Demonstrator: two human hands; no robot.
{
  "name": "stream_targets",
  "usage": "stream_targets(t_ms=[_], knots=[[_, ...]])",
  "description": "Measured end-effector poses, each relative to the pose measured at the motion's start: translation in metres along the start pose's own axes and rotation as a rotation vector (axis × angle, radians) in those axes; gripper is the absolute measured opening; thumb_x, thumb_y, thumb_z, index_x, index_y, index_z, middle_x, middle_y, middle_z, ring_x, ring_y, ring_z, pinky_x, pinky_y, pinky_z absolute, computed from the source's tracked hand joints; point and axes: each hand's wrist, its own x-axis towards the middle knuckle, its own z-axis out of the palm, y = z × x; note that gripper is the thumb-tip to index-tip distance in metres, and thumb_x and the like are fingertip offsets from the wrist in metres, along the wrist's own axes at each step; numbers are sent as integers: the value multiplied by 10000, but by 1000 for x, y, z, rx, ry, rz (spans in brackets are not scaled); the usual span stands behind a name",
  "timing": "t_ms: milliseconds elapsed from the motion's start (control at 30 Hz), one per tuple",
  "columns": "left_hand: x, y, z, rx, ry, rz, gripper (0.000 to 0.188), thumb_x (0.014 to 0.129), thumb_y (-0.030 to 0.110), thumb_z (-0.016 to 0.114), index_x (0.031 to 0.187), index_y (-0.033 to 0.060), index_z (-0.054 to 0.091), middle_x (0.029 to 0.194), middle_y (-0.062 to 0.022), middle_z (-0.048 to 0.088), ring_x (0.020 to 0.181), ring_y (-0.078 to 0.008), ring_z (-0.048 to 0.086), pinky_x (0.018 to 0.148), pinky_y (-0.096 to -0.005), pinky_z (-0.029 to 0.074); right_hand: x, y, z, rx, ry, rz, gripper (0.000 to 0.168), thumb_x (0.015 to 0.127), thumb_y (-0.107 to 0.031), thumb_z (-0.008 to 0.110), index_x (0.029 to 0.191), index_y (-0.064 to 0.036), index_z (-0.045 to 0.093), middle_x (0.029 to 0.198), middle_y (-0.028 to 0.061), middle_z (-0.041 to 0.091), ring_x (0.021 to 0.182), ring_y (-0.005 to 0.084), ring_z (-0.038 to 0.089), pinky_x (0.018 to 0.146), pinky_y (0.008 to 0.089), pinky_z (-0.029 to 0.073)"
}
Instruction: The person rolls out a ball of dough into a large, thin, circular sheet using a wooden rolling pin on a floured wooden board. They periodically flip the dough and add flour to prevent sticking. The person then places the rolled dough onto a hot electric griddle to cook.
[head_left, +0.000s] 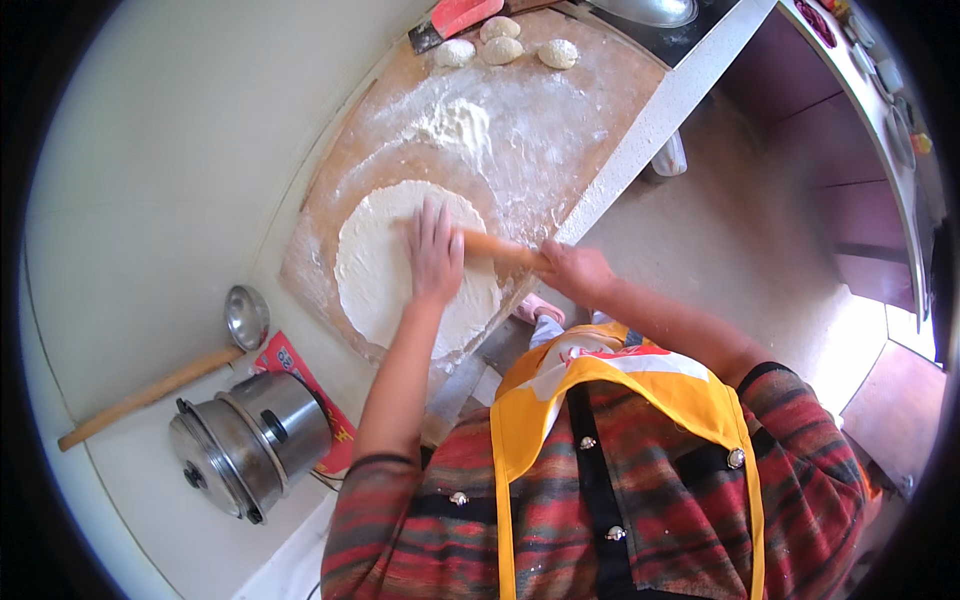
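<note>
A large flat round of dough (382, 277) lies on the floured wooden board (600, 97). Across its upper right part lies a wooden rolling pin (495, 247), slightly blurred. My right hand (577, 266) is closed around the pin's near end, at the counter edge. My left hand (436, 251) rests flat over the pin's other part above the dough, fingers nearly straight; whether they grip it is not clear. Loose flour (457, 127) is heaped beyond the dough round. Several dough balls (557, 54) sit at the far end of the board.
A red-handled scraper (461, 16) lies by the wall at the board's far end. At the left stand a lidded steel pot (289, 416), a red bag (341, 435) and a ladle (246, 315) with a long wooden handle. A metal bowl (652, 9) is at the top.
</note>
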Motion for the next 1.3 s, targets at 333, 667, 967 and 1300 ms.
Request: stream_targets(t_ms=[333, 667, 967, 1300], knots=[[80, 3, 12, 131, 73, -73, 513, 921, 288, 370, 1376, 53, 327, 1458, -172, 249, 1348, -337, 217, 1077, -569, 86, 44, -1, -11, -101, 100, 36, 313, 837, -340, 554, 955, -64, 463, 875, 157, 604, 767, 361, 606, 646, 466, 478], [-11, 9, -13, 44, -55, -58, 534, 938, 279, 358, 1409, 49, 254, 1478, -152, 219, 1381, -317, 163, 1066, -582, 53, 17, -15, 6, -83, 64, -33, 272, 852, -305, 530, 995, -86, 457, 897, 143, 577, 758, 346, 617, 632, 445, 498], [67, 5, -15, -127, 24, -366, 608, 944, 371, 329, 1421, 17, 198, 1499, -153, 144, 1394, -295, 97, 1088, -546, 63, 39, -1, -29, 87, 149, 184, 349, 846, -364, 550, 957, -43, 469, 848, 210, 615, 813, 382, 600, 692, 460, 466], [-53, -1, -9, 181, -92, -340, 684, 872, 307, 473, 1392, -48, 206, 1488, -211, 117, 1381, -345, 111, 1109, -500, 73, 10, -12, -25, 138, 108, 82, 303, 836, -291, 594, 1000, -60, 485, 855, 195, 613, 812, 383, 601, 690, 440, 480]])
